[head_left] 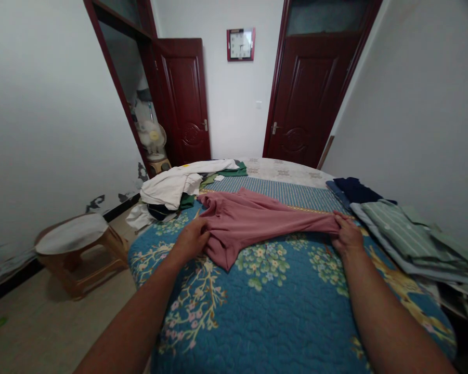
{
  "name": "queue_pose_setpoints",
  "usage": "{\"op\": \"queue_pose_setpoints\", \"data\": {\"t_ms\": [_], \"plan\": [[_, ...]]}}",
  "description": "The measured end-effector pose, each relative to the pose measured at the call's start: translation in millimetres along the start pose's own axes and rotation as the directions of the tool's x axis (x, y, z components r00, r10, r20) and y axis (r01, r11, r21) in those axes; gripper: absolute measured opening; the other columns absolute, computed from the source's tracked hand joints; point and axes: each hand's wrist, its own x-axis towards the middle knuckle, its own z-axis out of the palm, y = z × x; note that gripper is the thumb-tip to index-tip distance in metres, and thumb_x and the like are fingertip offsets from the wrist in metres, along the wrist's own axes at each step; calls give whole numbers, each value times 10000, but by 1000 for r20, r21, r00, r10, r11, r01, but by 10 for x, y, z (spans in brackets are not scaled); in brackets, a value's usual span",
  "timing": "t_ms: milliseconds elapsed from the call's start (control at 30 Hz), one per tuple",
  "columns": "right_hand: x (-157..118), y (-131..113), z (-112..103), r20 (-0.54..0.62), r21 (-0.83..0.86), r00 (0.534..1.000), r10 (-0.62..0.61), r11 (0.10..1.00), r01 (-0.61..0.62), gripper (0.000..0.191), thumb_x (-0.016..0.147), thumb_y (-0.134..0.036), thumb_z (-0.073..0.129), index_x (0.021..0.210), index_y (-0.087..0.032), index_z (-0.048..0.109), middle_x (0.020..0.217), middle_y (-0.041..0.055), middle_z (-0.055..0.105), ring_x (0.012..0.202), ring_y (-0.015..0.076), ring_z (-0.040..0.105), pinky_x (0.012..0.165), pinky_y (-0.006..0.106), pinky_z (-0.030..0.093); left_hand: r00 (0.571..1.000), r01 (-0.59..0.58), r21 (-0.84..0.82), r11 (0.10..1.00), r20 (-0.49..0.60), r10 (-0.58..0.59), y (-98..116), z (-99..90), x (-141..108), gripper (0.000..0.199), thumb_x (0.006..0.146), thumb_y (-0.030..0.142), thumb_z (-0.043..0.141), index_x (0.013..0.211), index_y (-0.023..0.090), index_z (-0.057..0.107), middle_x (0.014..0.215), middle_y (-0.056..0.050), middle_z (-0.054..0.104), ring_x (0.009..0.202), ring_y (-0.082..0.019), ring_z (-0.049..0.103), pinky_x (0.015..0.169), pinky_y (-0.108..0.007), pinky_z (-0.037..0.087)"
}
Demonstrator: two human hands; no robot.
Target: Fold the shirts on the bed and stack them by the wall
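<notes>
A pink shirt is stretched sideways over the blue floral quilt. My left hand grips its left end near what looks like the collar, with a short flap hanging toward me. At the other end, my right hand pinches the gathered fabric of the hem. Between the two hands the cloth is pulled fairly taut, with some creases on the left side.
To the left lies a loose heap of white clothes with green and dark pieces. Folded garments are stacked at the right edge. A brown plastic stool stands on the floor at left. Two dark red doors are beyond.
</notes>
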Motion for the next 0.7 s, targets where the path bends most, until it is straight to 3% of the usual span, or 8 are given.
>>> {"op": "queue_pose_setpoints", "data": {"t_ms": [100,200,333,433,500,567,633,700], "plan": [[42,-4,-30,-32,8,999,-6,1000,6,362,608,-274,846,950,-210,746,794,-40,691,666,125,624,607,235,552,996,36,60,998,-85,-31,-178,-164,-61,93,784,140,563,790,220,609,878,-54,627,878,-246,563,837,-370,457],[31,-7,-31,28,-15,1000,0,1000,0,370,627,-286,857,976,-205,765,800,-29,701,654,127,624,583,232,542,985,-40,5,999,165,39,-198,-300,-182,114,719,111,559,750,217,587,832,-33,608,828,-223,558,775,-336,431],[26,-35,-70,102,-11,995,16,1000,-15,377,644,-297,871,997,-197,785,816,-9,717,632,127,624,547,228,531,823,-27,-205,978,550,138,-23,-432,-371,157,763,163,587,901,217,637,840,5,636,778,-181,578,693,-279,420],[58,-42,-125,113,-16,994,11,1000,-9,372,648,-284,865,1004,-206,787,822,-10,720,636,128,632,549,228,536,732,86,-237,968,674,100,45,-453,-400,199,845,308,626,1011,208,668,843,5,679,735,-178,600,646,-268,428],[82,-33,-149,116,-24,993,11,1000,-8,371,647,-277,855,1005,-209,783,828,-8,725,660,139,651,583,245,561,826,88,-198,976,562,39,0,-405,-328,220,865,377,624,973,194,682,847,-17,698,755,-195,626,661,-278,446],[98,-21,-158,108,-29,994,22,999,-18,378,636,-271,847,1002,-205,779,842,-1,733,687,154,672,613,265,579,957,95,-95,991,284,-65,-103,-320,-195,252,857,407,635,963,187,699,916,-59,727,833,-231,662,715,-301,469],[106,-14,-157,100,-28,994,43,999,-40,398,617,-259,842,1005,-200,778,857,4,742,697,158,680,621,268,584,986,168,6,986,6,-168,-223,-221,-31,319,824,419,685,1036,184,720,1062,-119,754,975,-290,691,807,-339,487],[108,-13,-153,98,-26,994,57,998,-55,409,609,-253,839,1011,-201,780,863,3,746,700,155,680,626,264,586,970,228,43,973,-99,-223,-312,-128,129,388,779,422,747,1085,183,733,1164,-164,756,1077,-339,691,868,-365,484]]}}
